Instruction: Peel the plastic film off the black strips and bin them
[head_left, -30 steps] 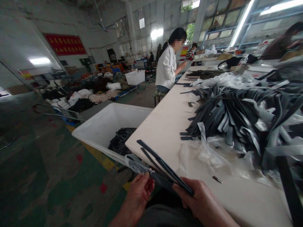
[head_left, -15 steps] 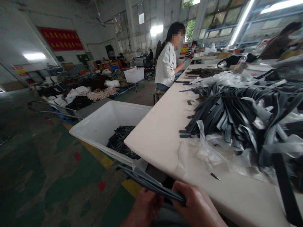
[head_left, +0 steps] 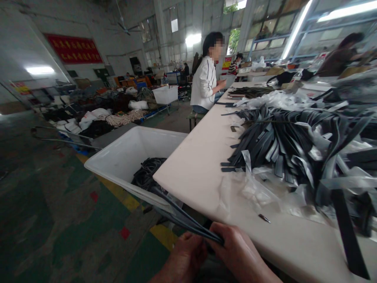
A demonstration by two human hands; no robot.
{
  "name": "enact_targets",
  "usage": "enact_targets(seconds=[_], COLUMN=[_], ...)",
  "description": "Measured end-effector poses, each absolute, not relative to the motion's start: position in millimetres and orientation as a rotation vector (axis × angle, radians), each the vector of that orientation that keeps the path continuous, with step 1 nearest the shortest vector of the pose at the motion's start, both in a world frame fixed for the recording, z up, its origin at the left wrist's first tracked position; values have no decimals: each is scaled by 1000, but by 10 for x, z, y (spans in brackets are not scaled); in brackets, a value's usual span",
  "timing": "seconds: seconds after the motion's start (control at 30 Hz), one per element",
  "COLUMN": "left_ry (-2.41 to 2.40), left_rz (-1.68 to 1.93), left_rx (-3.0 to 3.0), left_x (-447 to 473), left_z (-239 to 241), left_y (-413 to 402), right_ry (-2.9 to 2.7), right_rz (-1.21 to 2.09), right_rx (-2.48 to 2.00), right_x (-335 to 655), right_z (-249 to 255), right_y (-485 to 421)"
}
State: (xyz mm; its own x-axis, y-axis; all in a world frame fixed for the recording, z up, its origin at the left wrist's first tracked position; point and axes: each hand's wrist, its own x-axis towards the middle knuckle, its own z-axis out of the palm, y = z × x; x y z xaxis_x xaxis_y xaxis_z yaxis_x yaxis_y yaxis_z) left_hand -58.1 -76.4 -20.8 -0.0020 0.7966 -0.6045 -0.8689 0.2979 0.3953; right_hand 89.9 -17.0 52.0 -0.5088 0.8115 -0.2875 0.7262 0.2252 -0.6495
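A bundle of dark grey fabric strips (head_left: 188, 223) stretches from my hands toward the bin on the left, its far part fanned into separate strands. My right hand (head_left: 237, 245) is closed round the near end of the bundle, thumb on top. Just left of it and lower, my left hand (head_left: 188, 253) has curled fingers against the underside of the strips; its fingertips are partly hidden. Both hands are in front of the near edge of the pale table (head_left: 191, 169). A small metal-tipped tool (head_left: 264, 218) lies on the tabletop beyond my right hand.
A big white bin (head_left: 112, 157) with dark coiled strips (head_left: 147, 169) stands left of the table. A heap of dark strips (head_left: 279, 137) and clear plastic wrapping (head_left: 256, 188) cover the table's right side. A person in a white jacket (head_left: 204, 82) sits farther along the table.
The strips' far ends have dropped and spread, now hanging in front of the bin's rim. Both hands keep nearly the same place, and the view has shifted slightly.
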Motion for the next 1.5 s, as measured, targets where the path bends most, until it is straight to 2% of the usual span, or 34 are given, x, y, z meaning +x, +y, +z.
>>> enact_targets(seconds=[0.13, 0.33, 0.5, 0.67, 0.83, 1.03, 1.23, 1.33, 1.5], left_ry=[1015, 911, 1051, 962, 1147, 980, 1169, 1101, 985], left_rz=[1413, 1285, 1461, 1352, 1486, 1389, 1472, 1411, 1316], left_rx=[-240, -1, -62, 71, -4, 129, -68, -45, 38], left_x=[-656, -584, -615, -616, -748, -658, -879, -814, -715], left_z=[-155, -179, -100, -97, -98, -150, -150, -160, -153], left_y=[-763, -795, -779, -769, -748, -775, -705, -722, -752], right_ry=[-2399, -2389, -2383, -2331, -2388, -2325, -2438, -2418, -2258], right_rz=[1250, 1194, 1246, 1185, 1232, 1178, 1143, 1078, 1167], right_rx=[-1482, -1441, -1433, -1392, -1384, -1356, -1471, -1496, -1416], right_x=[956, 915, 1045, 949, 917, 779, 1046, 1006, 807], right_z=[594, 601, 545, 527, 547, 441, 517, 491, 511], right_y=[-166, -183, -202, -216, -212, -209, -227, -241, -214])
